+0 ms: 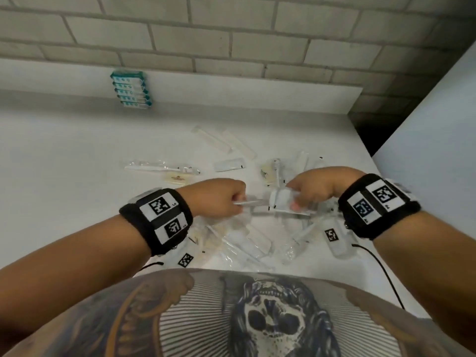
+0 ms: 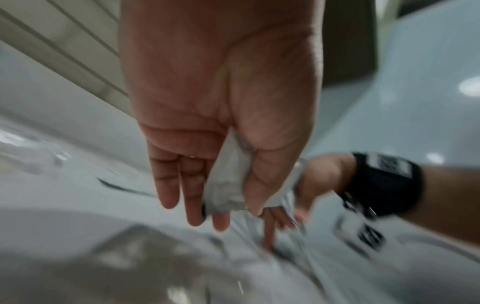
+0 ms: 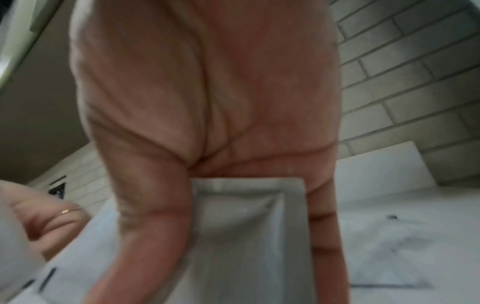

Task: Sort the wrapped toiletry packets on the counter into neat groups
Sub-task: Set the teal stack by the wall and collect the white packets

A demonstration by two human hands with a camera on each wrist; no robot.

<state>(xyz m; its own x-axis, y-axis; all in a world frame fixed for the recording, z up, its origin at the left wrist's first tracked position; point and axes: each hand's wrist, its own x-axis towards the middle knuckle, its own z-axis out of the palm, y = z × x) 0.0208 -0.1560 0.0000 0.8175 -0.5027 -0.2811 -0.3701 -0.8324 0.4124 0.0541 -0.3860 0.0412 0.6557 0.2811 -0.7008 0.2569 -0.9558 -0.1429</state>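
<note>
Sorting underway, both hands mid-frame over the white counter (image 1: pixel 77 140). Left hand (image 1: pixel 219 198) curled, pinching a thin clear-wrapped packet (image 1: pixel 251 202) between thumb and fingers; crumpled wrapper (image 2: pixel 228 181) seen w/ two fingers sticking out straight beside it in wrist view. Right hand (image 1: pixel 316 189) gripping a flat white sachet (image 1: pixel 282 200), thumb on one edge, fingers on the other; same sachet (image 3: pixel 249 236) filling lower centre of right wrist view, sealed border visible. Whether the two hands share one item: can't tell, blur.

Loose heap of clear-wrapped packets (image 1: pixel 247 240) lower centre, overlapping, unsorted. More scattered across centre: long toothbrush-type packet (image 1: pixel 154 167) centre left, small yellowish soap packet (image 1: pixel 177 179) just below it, pale stick packets (image 1: pixel 219 139) above centre. Teal-and-white packets (image 1: pixel 131 90) already lined up in a neat row, upper left, by the brick wall (image 1: pixel 231 34).

Handling, as judged: very light, film slick and crinkly, flexing easily, prob. sliding against each other in a stack. Best taken across the stiffer sealed edges or around the solid contents, not loose film. Not fragile; light pinch enough.
</note>
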